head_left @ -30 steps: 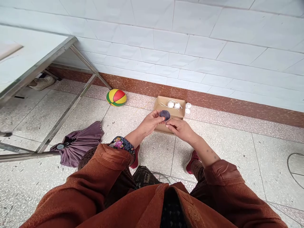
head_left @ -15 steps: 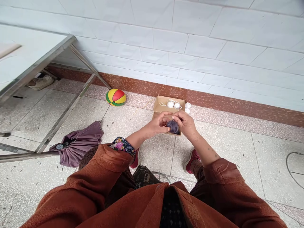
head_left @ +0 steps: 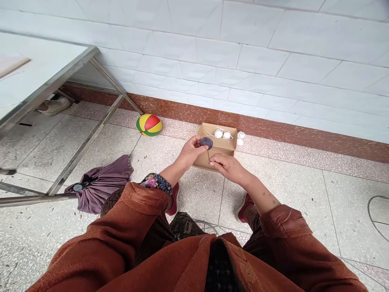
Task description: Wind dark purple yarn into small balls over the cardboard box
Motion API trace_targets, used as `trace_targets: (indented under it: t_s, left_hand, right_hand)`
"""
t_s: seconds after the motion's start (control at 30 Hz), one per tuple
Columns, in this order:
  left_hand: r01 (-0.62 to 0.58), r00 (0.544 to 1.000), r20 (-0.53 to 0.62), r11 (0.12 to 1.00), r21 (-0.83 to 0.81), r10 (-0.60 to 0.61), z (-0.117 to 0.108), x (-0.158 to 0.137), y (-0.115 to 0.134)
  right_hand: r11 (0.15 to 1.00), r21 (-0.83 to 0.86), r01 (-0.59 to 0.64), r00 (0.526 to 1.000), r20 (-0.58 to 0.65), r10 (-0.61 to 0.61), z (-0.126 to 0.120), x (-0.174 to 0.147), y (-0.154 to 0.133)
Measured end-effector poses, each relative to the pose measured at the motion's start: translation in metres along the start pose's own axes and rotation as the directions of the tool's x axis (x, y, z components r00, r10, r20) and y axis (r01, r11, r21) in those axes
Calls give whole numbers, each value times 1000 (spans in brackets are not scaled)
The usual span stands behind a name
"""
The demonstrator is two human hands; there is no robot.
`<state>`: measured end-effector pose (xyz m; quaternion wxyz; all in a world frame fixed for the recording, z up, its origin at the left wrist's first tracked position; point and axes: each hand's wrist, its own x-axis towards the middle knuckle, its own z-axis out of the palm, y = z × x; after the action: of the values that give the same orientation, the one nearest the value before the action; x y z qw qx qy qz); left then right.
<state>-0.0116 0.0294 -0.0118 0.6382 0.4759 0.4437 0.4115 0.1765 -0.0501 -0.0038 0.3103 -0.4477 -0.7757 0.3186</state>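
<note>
A small ball of dark grey-purple yarn (head_left: 206, 142) is pinched in the fingers of my left hand (head_left: 190, 152), above an open cardboard box (head_left: 200, 162). From the ball a short strand of yarn (head_left: 208, 155) runs down to my right hand (head_left: 226, 165), whose thumb and fingers are closed on its end. The box stands on the floor with its lid part (head_left: 209, 127) folded back towards the wall. Two white yarn balls (head_left: 219, 133) with loose ends lie in that lid part.
More white yarn balls (head_left: 240, 138) sit on the floor right of the box. Further left are a striped ball (head_left: 149, 124), a folded purple umbrella (head_left: 103, 182) and a metal-framed table (head_left: 67, 67). Behind the table legs a person's shoe (head_left: 56, 106) shows. A cable (head_left: 369, 207) lies at right.
My left hand has lifted the yarn ball up and to the left. My right hand has come away from the ball, moving down and left, and the strand is now stretched between them.
</note>
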Motion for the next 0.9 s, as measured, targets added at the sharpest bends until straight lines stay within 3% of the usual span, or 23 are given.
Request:
trace_targets:
  t_s: [0.07,0.17,0.27,0.33,0.4,0.5,0.6,0.7,0.77,0.9]
  left_hand:
    - [17,998,59,996,89,-22,1,-4,-2]
    - [43,964,256,990,133,-76,5,-13,-2]
    - [59,901,429,997,45,-73,9,-21,1]
    - [83,878,477,994,-75,-37,12,-24,5]
    - [111,883,469,976,-189,-10,13,-24,9]
    - [117,930,368,945,-306,4,12,-18,14]
    - [104,981,188,936,-337,-42,7,-9,10]
    - [106,993,71,968,-227,-93,3,-3,0]
    - [80,996,51,991,-109,-74,2,-2,-5]
    - [38,987,155,996,85,-51,5,-8,-8]
  right_hand:
    - [998,64,-5,997,-75,10,-9,1,-6]
    - [993,104,-60,964,-251,85,-20,3,-7]
    - [985,113,-129,904,-394,164,-23,5,3]
    - [976,109,-188,877,-429,217,-19,7,11]
    - [968,84,-236,875,-415,250,-12,7,19]
    - [972,11,-237,920,-320,228,0,5,22]
    - [992,-31,-120,986,-122,116,6,2,14]
    - [999,37,13,1000,21,-14,3,2,-1]
    - [993,113,37,999,-2,-37,-4,2,-10]
    - [970,234,-60,973,-204,109,-23,2,-15]
